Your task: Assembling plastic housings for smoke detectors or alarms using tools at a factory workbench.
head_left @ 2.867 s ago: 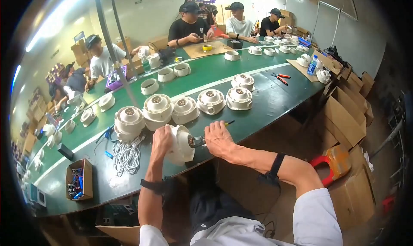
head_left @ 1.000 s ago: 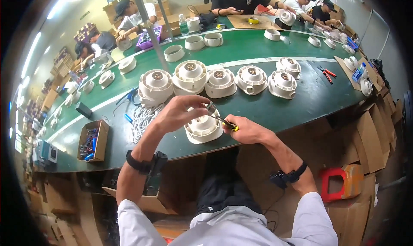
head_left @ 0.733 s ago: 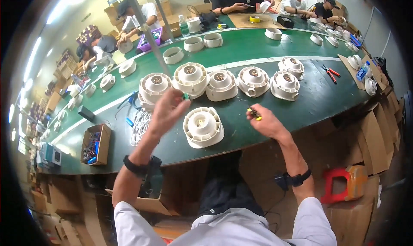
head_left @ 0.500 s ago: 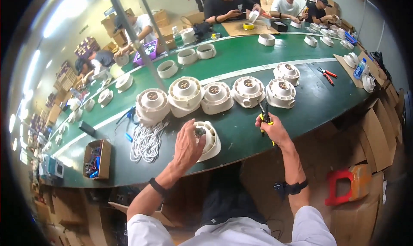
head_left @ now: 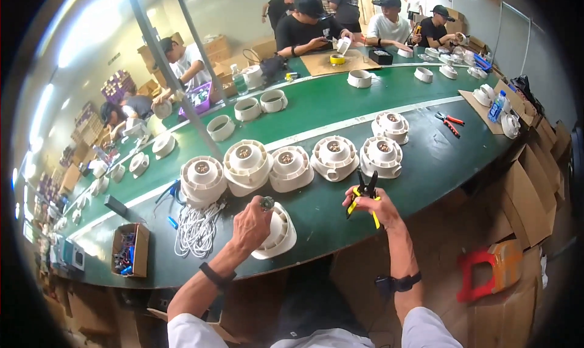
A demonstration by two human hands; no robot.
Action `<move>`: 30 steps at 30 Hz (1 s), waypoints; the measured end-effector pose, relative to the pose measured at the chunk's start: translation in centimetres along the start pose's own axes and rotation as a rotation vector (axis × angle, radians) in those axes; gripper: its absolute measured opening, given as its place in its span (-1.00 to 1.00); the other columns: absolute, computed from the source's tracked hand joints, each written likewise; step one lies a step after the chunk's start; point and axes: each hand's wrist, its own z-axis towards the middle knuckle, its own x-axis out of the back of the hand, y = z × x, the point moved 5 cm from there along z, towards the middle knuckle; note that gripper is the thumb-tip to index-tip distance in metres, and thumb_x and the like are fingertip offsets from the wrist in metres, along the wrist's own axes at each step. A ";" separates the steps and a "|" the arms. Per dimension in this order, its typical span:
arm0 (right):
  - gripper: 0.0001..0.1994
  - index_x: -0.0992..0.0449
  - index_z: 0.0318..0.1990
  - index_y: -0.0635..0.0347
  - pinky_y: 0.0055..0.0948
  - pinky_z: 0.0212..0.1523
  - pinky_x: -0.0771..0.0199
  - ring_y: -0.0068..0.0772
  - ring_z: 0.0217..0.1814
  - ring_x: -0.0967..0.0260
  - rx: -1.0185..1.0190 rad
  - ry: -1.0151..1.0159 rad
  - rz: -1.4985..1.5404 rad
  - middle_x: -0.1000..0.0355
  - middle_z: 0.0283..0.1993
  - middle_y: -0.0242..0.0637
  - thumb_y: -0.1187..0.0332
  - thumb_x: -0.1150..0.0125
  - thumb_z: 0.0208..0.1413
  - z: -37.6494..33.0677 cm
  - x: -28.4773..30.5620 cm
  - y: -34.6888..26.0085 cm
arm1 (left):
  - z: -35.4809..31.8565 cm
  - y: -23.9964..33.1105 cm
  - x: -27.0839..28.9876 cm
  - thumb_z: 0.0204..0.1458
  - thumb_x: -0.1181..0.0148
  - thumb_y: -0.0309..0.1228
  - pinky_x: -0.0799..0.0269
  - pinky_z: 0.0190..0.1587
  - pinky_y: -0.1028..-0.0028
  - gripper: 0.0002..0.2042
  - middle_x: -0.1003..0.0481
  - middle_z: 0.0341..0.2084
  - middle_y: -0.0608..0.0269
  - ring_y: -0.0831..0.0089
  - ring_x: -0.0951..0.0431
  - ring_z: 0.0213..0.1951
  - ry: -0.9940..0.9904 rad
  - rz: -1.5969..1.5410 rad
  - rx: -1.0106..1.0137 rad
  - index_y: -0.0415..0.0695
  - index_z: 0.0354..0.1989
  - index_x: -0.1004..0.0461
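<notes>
My left hand (head_left: 250, 226) is closed on a small round greenish-grey piece (head_left: 266, 204), whose exact kind I cannot make out. Just below and beside that hand sits a white plastic housing (head_left: 283, 233) at the table's near edge, partly hidden by it. My right hand (head_left: 378, 207) grips a pair of pliers (head_left: 366, 193) with yellow-and-black handles, held above the table with the jaws spread and pointing away from me. Beyond both hands stands a row of similar white housings (head_left: 333, 158) with copper-coloured bits in their centres.
A bundle of white cable (head_left: 196, 231) lies left of my left hand, near a cardboard box (head_left: 140, 250) of small parts. Red-handled pliers (head_left: 451, 126) rest at the right. Behind runs a green conveyor (head_left: 304, 112) carrying white rings. Several people work across it.
My left hand has risen off the near housing, now pinching the small round piece. The pliers have opened in my right hand, which sits away from the housings. The view has shifted.
</notes>
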 end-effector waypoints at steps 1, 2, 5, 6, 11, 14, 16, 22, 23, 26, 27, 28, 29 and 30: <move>-0.71 -0.48 -0.13 0.32 -0.42 -0.06 -0.42 -0.43 -0.15 -0.42 0.000 0.007 0.023 -0.49 -0.24 -0.22 0.40 -0.08 -0.03 0.0 0.2 0.4 | 0.0 -0.1 -0.1 0.04 -0.13 -0.35 -0.40 -0.24 0.10 -0.67 -0.48 -0.32 -0.09 -0.04 -0.50 -0.27 -0.024 -0.017 0.088 -0.21 -0.08 -0.24; -0.69 -0.48 -0.12 0.31 -0.41 -0.04 -0.41 -0.40 -0.14 -0.43 0.002 0.016 0.071 -0.49 -0.25 -0.20 0.38 -0.08 -0.05 0.0 1.0 1.4 | 0.3 0.5 0.1 0.04 -0.13 -0.35 -0.40 -0.22 0.10 -0.66 -0.48 -0.31 -0.09 -0.06 -0.50 -0.25 -0.024 -0.005 0.107 -0.22 -0.06 -0.25; -0.66 -0.41 -0.11 0.39 -0.26 0.03 -0.42 -0.19 -0.08 -0.44 0.121 0.002 0.358 -0.44 -0.21 -0.08 0.42 -0.03 -0.07 0.2 2.3 3.9 | -0.5 -1.8 0.7 0.05 -0.09 -0.44 -0.39 -0.17 0.14 -0.63 -0.44 -0.23 -0.15 -0.08 -0.47 -0.20 0.120 -0.048 0.166 -0.28 0.02 -0.24; -0.66 -0.38 -0.11 0.41 -0.19 0.06 -0.40 -0.13 -0.04 -0.42 0.113 0.002 0.446 -0.42 -0.21 -0.06 0.45 -0.01 -0.09 0.2 2.4 4.7 | -1.0 -1.8 1.9 0.05 -0.07 -0.53 -0.39 -0.17 0.21 -0.66 -0.42 -0.23 -0.12 -0.02 -0.47 -0.21 0.241 -0.232 0.086 -0.29 0.01 -0.23; -0.68 -0.38 -0.14 0.40 -0.20 0.08 -0.40 -0.16 -0.04 -0.41 0.138 -0.020 0.462 -0.41 -0.20 -0.09 0.47 0.02 -0.10 0.0 1.6 4.4 | -5.5 1.9 2.6 0.03 -0.15 -0.44 -0.42 -0.31 0.09 -0.60 -0.49 -0.35 -0.16 -0.14 -0.53 -0.36 -0.209 -0.194 0.256 -0.22 0.01 -0.18; -0.67 -0.38 -0.13 0.40 -0.20 0.08 -0.41 -0.17 -0.03 -0.42 0.157 -0.021 0.455 -0.42 -0.20 -0.11 0.46 0.02 -0.11 0.0 2.4 4.7 | -5.4 2.8 1.5 0.02 -0.18 -0.40 -0.42 -0.33 0.07 -0.57 -0.50 -0.38 -0.14 -0.15 -0.52 -0.38 -0.289 -0.191 0.094 -0.24 0.00 -0.17; -0.67 -0.38 -0.13 0.39 -0.20 0.09 -0.41 -0.17 -0.03 -0.42 0.147 -0.016 0.446 -0.42 -0.21 -0.11 0.46 0.03 -0.11 0.2 2.2 5.0 | -5.1 3.3 1.7 0.02 -0.17 -0.42 -0.42 -0.32 0.05 -0.60 -0.51 -0.41 -0.13 -0.15 -0.52 -0.39 -0.332 -0.085 0.009 -0.26 -0.02 -0.17; -0.67 -0.38 -0.13 0.40 -0.20 0.09 -0.41 -0.17 -0.03 -0.42 0.166 -0.036 0.461 -0.42 -0.21 -0.09 0.45 0.04 -0.09 0.4 2.3 4.8 | -5.5 4.1 1.0 0.03 -0.15 -0.45 -0.42 -0.31 0.05 -0.63 -0.38 -0.15 -0.27 -0.25 -0.47 -0.28 -0.465 -0.097 -0.004 -0.26 -0.04 -0.18; -0.68 -0.38 -0.13 0.39 -0.20 0.09 -0.41 -0.17 -0.03 -0.42 0.165 -0.035 0.443 -0.42 -0.21 -0.09 0.45 0.04 -0.09 0.2 2.2 4.9 | -6.1 4.2 0.7 0.03 -0.15 -0.45 -0.42 -0.31 0.05 -0.63 -0.38 -0.15 -0.27 -0.25 -0.47 -0.28 -0.469 -0.098 -0.009 -0.26 -0.04 -0.18; -0.68 -0.38 -0.13 0.39 -0.22 0.09 -0.40 -0.16 -0.02 -0.42 0.158 -0.042 0.457 -0.42 -0.20 -0.10 0.44 0.05 -0.08 0.6 2.4 5.4 | -7.3 5.3 0.4 0.04 -0.14 -0.45 -0.37 -0.29 -0.02 -0.57 -0.39 -0.13 -0.20 -0.25 -0.46 -0.23 -0.280 -0.160 0.040 -0.21 0.05 -0.13; -0.68 -0.38 -0.13 0.39 -0.22 0.09 -0.40 -0.16 -0.02 -0.42 0.151 -0.042 0.478 -0.42 -0.20 -0.10 0.45 0.05 -0.08 0.6 2.5 5.4 | -7.7 5.9 -0.3 0.04 -0.14 -0.45 -0.37 -0.29 -0.02 -0.57 -0.39 -0.13 -0.20 -0.25 -0.46 -0.23 -0.281 -0.161 0.038 -0.21 0.05 -0.13; -0.68 -0.38 -0.13 0.40 -0.22 0.08 -0.41 -0.15 -0.02 -0.42 0.161 -0.039 0.480 -0.42 -0.20 -0.09 0.45 0.05 -0.08 0.5 2.6 5.2 | -8.2 5.6 -0.8 0.04 -0.14 -0.45 -0.36 -0.29 0.00 -0.53 -0.42 -0.19 -0.15 -0.23 -0.47 -0.23 -0.234 -0.047 0.180 -0.20 0.09 -0.10; -0.68 -0.38 -0.13 0.40 -0.22 0.08 -0.41 -0.15 -0.02 -0.42 0.159 -0.037 0.480 -0.42 -0.20 -0.09 0.45 0.05 -0.08 0.5 2.5 5.3 | -8.7 5.3 -0.8 0.04 -0.14 -0.45 -0.34 -0.29 0.01 -0.50 -0.46 -0.24 -0.10 -0.20 -0.48 -0.22 -0.189 0.069 0.324 -0.18 0.13 -0.08; -0.68 -0.37 -0.13 0.40 -0.22 0.07 -0.42 -0.15 -0.02 -0.42 0.160 -0.046 0.476 -0.42 -0.19 -0.09 0.45 0.06 -0.08 0.6 2.5 5.4 | -8.7 5.2 -0.9 0.02 -0.15 -0.44 -0.29 -0.26 0.07 -0.50 -0.49 -0.33 -0.02 -0.10 -0.50 -0.27 -0.184 0.124 0.421 -0.23 0.12 -0.12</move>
